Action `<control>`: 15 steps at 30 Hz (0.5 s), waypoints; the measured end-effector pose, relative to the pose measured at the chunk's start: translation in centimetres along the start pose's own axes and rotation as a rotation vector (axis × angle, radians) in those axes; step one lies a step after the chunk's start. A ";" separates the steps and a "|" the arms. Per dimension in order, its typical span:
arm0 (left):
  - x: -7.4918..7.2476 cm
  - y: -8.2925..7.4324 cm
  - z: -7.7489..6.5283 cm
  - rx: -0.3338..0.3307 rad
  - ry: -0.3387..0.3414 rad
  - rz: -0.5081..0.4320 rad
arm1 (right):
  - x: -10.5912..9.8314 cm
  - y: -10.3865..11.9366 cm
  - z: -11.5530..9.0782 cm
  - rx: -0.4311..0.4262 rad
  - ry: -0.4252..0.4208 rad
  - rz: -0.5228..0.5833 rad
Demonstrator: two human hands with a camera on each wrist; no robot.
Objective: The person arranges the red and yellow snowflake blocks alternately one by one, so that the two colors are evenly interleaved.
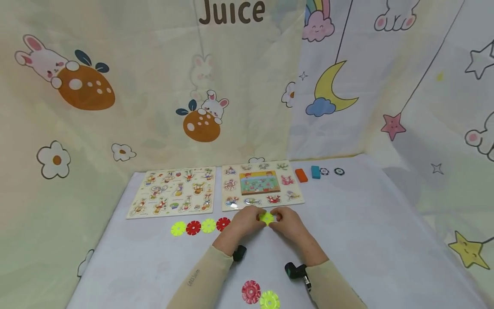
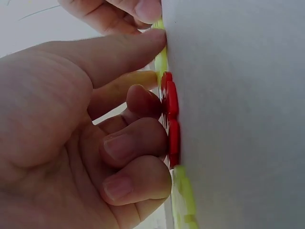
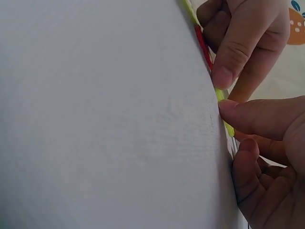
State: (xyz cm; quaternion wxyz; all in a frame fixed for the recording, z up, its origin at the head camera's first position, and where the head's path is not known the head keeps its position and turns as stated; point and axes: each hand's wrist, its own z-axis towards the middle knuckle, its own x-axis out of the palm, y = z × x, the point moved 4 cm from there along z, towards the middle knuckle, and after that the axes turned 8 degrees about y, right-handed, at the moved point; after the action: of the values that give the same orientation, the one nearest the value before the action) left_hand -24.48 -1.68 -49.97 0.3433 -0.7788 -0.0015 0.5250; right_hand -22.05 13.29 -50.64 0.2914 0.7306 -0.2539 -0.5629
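Observation:
A yellow-green notched plastic disc (image 1: 267, 218) lies flat on the white table between both hands. My left hand (image 1: 246, 221) pinches its left side with thumb and index finger. At its right side my right hand (image 1: 290, 223) pinches it the same way. Leftward runs a row of similar discs: a red disc (image 1: 222, 223) partly covered by the left hand, then a yellow-green disc (image 1: 209, 225), a red disc (image 1: 193, 228) and another yellow-green disc (image 1: 178, 228). In the left wrist view, the curled lower fingers rest beside red discs (image 2: 174, 143).
Behind the row lie two picture puzzle boards, a left board (image 1: 173, 192) and a right board (image 1: 234, 195). Farther right are an orange block (image 1: 301, 175), a blue block (image 1: 315, 172) and two small dark rings. Near the front edge lie a red disc (image 1: 251, 292) and a yellow-green disc (image 1: 269, 300).

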 end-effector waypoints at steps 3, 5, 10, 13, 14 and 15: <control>0.0 0.2 0.0 -0.001 0.001 -0.011 | -0.1 0.2 -0.2 -0.004 -0.003 -0.002; 0.0 0.3 0.1 0.002 0.004 -0.012 | -0.1 0.4 -0.6 -0.004 0.000 -0.002; -0.2 0.3 0.1 0.010 0.011 -0.003 | 0.3 1.3 -2.7 -0.030 0.035 -0.001; -0.2 0.3 0.0 0.001 0.016 0.001 | 0.8 1.9 -4.5 -0.072 0.072 -0.003; -0.1 0.3 -0.1 -0.004 0.018 -0.003 | 1.0 2.0 -5.1 -0.086 0.088 -0.002; -0.1 0.3 -0.1 -0.008 0.020 -0.007 | 1.2 2.1 -5.7 -0.100 0.107 0.002</control>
State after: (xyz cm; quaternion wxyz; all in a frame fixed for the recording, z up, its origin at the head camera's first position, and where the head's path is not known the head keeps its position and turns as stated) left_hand -24.52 -2.01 -50.04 0.3421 -0.7853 -0.0030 0.5160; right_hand -16.36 11.74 -48.84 0.3412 0.7440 -0.2100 -0.5347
